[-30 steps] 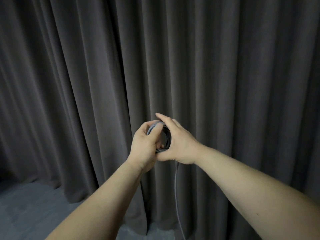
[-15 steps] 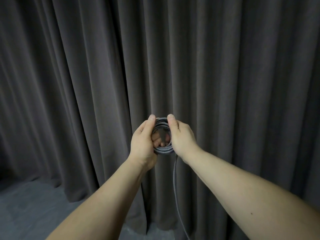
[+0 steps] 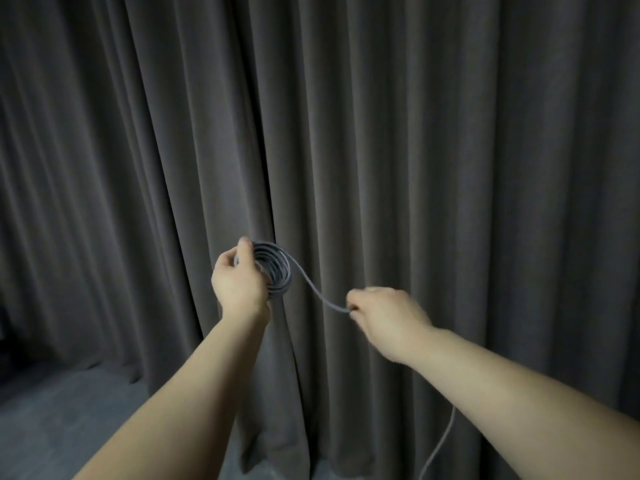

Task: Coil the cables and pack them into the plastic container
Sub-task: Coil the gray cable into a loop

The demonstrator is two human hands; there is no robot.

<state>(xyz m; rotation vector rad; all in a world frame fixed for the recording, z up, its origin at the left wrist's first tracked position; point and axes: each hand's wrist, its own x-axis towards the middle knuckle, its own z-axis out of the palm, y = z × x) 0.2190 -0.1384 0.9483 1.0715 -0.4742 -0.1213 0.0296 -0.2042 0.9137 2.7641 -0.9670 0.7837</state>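
Observation:
A grey braided cable is wound into a small round coil (image 3: 277, 271) with several loops, held up in front of a curtain. My left hand (image 3: 239, 282) grips the coil's left side, thumb on top. From the coil's upper right a loose strand (image 3: 313, 287) runs down to my right hand (image 3: 384, 313), which pinches it a short way to the right of the coil. The rest of the cable (image 3: 440, 448) hangs down below my right forearm and leaves the bottom of the view. The plastic container is out of sight.
A dark grey pleated curtain (image 3: 381, 133) fills the background close behind my hands. Grey floor (image 3: 62, 420) shows at the lower left, with a dark gap at the far left edge.
My right hand has let go of the coil and moved right and down, drawing a strand of cable out with it. My left hand keeps hold of the coil.

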